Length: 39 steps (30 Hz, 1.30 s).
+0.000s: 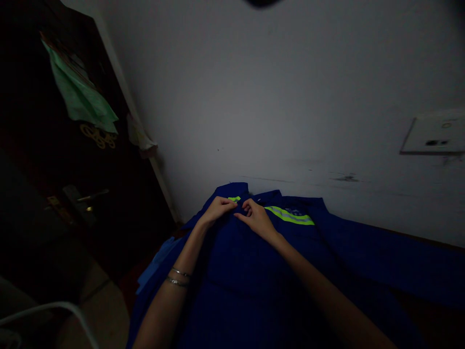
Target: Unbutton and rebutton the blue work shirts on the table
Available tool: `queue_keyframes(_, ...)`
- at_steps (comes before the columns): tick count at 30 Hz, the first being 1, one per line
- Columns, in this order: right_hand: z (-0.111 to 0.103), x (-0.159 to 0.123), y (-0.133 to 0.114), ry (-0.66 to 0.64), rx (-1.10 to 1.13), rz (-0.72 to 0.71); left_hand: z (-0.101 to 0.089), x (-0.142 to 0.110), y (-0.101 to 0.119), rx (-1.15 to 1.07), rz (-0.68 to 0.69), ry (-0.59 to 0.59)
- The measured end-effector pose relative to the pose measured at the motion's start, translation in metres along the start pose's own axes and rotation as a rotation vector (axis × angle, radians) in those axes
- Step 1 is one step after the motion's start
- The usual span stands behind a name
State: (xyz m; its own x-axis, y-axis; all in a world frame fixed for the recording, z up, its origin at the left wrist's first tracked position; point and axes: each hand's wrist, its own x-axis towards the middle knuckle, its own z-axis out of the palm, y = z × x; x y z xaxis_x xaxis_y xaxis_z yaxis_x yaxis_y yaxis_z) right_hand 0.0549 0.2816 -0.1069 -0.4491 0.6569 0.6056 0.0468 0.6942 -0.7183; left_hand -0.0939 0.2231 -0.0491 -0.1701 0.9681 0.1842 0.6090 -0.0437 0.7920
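Note:
A dark blue work jacket [254, 271] with a yellow-green reflective stripe [288, 215] lies spread out in front of me, its collar toward the wall. My left hand [217, 209] pinches the jacket's front edge near the collar. My right hand [255, 216] meets it from the other side, fingers curled on the same front edge. The fingertips of both hands almost touch. What sits between them is too small and dark to make out. Two thin bracelets [178, 277] circle my left wrist.
A grey wall [290, 97] rises right behind the jacket, with a white socket plate [434, 132] at the right. A dark door [54, 169] with a metal handle [89, 198] and a hanging green cloth [82, 94] stands at the left. A white cable [58, 308] crosses the lower-left floor.

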Motion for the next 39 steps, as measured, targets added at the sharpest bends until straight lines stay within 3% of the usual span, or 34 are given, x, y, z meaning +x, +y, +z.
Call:
queue_keyframes(4, -0.016, 0.009, -0.008, -0.078, 0.156, 0.052, -0.008, -0.006, 0.015, 0.0, 0.012, -0.05)
queue_keyframes(6, -0.026, 0.012, -0.013, -0.188, 0.194, 0.082, -0.009, -0.009, 0.022, 0.007, 0.026, -0.103)
queue_keyframes(9, -0.037, 0.014, -0.015, -0.361, 0.126, 0.032, -0.005, -0.012, 0.029, 0.054, 0.103, -0.197)
queue_keyframes(11, -0.04, 0.015, -0.013, -0.385, 0.064, -0.024, -0.003, -0.012, 0.031, 0.099, 0.172, -0.234)
queue_keyframes(14, -0.039, 0.014, -0.008, -0.309, 0.01, -0.092, -0.008, -0.011, 0.031, 0.155, 0.207, -0.178)
queue_keyframes(17, -0.035, 0.011, -0.002, -0.162, -0.122, -0.169, -0.021, -0.012, 0.029, 0.198, 0.027, -0.034)
queue_keyframes(18, -0.033, 0.009, -0.001, -0.112, -0.187, -0.195, -0.025, -0.012, 0.028, 0.19, -0.072, -0.049)
queue_keyframes(20, -0.029, 0.005, 0.002, -0.029, -0.319, -0.242, -0.026, -0.014, 0.024, 0.101, -0.258, -0.184)
queue_keyframes(23, -0.024, -0.001, 0.006, 0.036, -0.485, -0.316, -0.011, -0.012, 0.015, -0.157, -0.393, -0.308)
queue_keyframes(27, -0.021, -0.007, 0.008, 0.054, -0.604, -0.401, 0.014, -0.002, 0.0, -0.446, -0.377, -0.151)
queue_keyframes(30, -0.024, -0.007, 0.007, 0.003, -0.553, -0.419, 0.02, 0.003, -0.008, -0.575, -0.354, -0.098)
queue_keyframes(35, -0.031, 0.002, 0.007, -0.117, -0.158, -0.268, 0.016, 0.005, -0.009, -0.618, -0.302, -0.131)
queue_keyframes(39, -0.029, 0.012, 0.013, -0.251, 0.18, 0.121, 0.017, 0.003, -0.008, -0.595, -0.306, -0.103)
